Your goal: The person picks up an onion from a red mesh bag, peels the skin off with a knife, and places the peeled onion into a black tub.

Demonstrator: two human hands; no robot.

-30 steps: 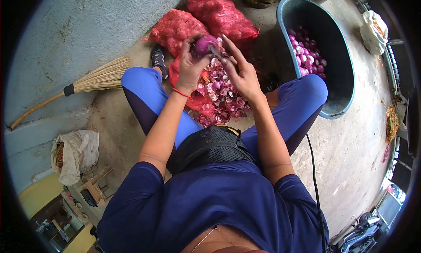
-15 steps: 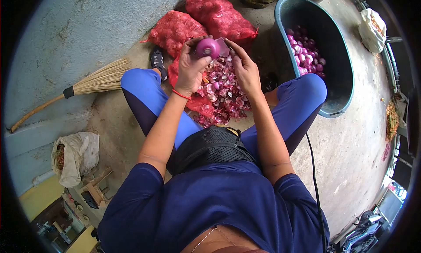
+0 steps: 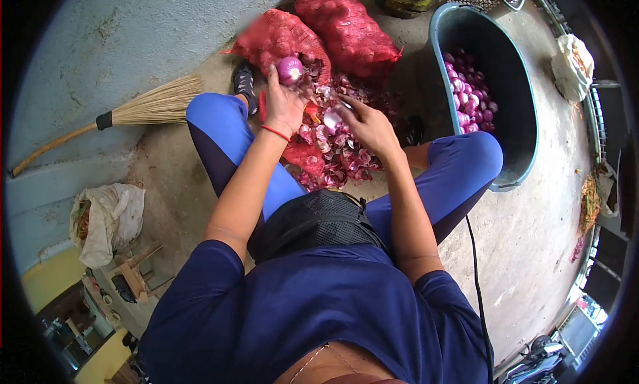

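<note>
My left hand [image 3: 285, 105] is closed around a peeled, glossy purple onion [image 3: 289, 71], holding it up at the fingertips with its pale root end showing. Lower and to the right, my right hand [image 3: 370, 127] has its thumb and fingers drawn together over a small, shiny blade-like piece [image 3: 345, 105]. A pale piece of onion skin [image 3: 331, 120] is just below those fingertips. Under both hands spreads a heap of loose onion skins [image 3: 343, 154], with part of a red mesh sack [image 3: 305, 157] at its left.
Two red mesh sacks of onions [image 3: 349, 34] lie ahead by the wall. To the right, a large dark tub [image 3: 532, 127] holds peeled onions [image 3: 471, 94]. A broom [image 3: 156, 104] leans at left, above a white sack [image 3: 113, 227]. A black cord [image 3: 476, 271] runs along my right side.
My hands have moved apart: the left keeps the onion, while the right has dropped lower, away from it. The loose skin between them has come away from the onion. My view has shifted slightly.
</note>
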